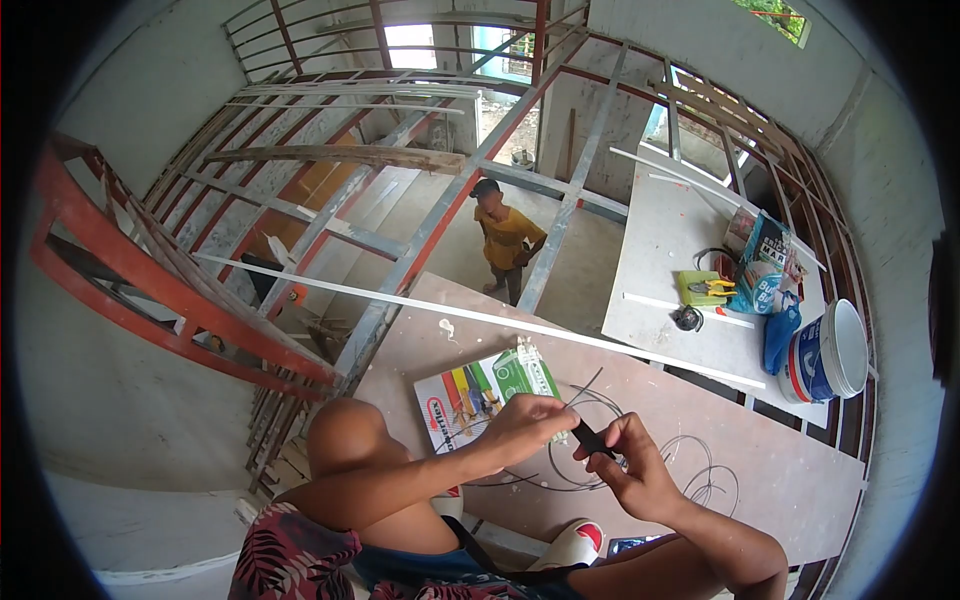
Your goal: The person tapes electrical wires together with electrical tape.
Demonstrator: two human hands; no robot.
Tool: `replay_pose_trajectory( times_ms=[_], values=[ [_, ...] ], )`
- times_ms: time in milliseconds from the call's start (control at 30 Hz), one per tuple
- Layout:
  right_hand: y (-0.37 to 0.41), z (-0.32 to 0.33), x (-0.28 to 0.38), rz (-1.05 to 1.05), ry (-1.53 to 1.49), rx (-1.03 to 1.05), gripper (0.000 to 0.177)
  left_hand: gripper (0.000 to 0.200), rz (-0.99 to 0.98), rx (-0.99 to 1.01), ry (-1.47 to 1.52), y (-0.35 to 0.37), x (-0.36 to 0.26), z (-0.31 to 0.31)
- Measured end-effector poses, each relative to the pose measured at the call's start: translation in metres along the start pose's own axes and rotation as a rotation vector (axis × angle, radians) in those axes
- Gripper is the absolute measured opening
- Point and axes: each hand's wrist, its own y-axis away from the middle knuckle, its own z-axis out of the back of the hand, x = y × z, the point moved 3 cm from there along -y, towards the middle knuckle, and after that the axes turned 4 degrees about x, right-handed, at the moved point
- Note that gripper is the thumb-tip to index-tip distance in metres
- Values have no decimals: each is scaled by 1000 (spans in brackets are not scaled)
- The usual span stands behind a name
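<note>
Our left fingers seemingly pinch thin wire, our right fingers grip a black object; a slack pinch could let the wire spring away.

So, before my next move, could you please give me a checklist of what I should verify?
1. Black object held in right hand: ok.
2. Left hand secure on the wire: cannot tell; it is pinched shut, but its hold is unclear.
3. Wire gathered neatly: not ok; loops lie spread on the panel.
4. Pliers beside the hands: not ok; they are over on the white board.
5. Nobody below: not ok; a person in yellow stands there.
</note>
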Motion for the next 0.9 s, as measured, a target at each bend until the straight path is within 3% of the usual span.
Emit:
replay_pose_trajectory(
  times_ms=[67,367,467,900],
  values=[
    [0,2,-1,-13,-12,-3,23,30,335,47,154,4,-9,2],
    [-2,2,0,-36,-46,-15,24,31,-1,71,1,3,-7,-5],
    [-2,3,-2,-20,-20,-9,25,28,77,100,-149,3,-12,-1],
    [-1,1,4,-30,8,-10,24,23,72,54,-133,3,-6,-3]
  ],
)
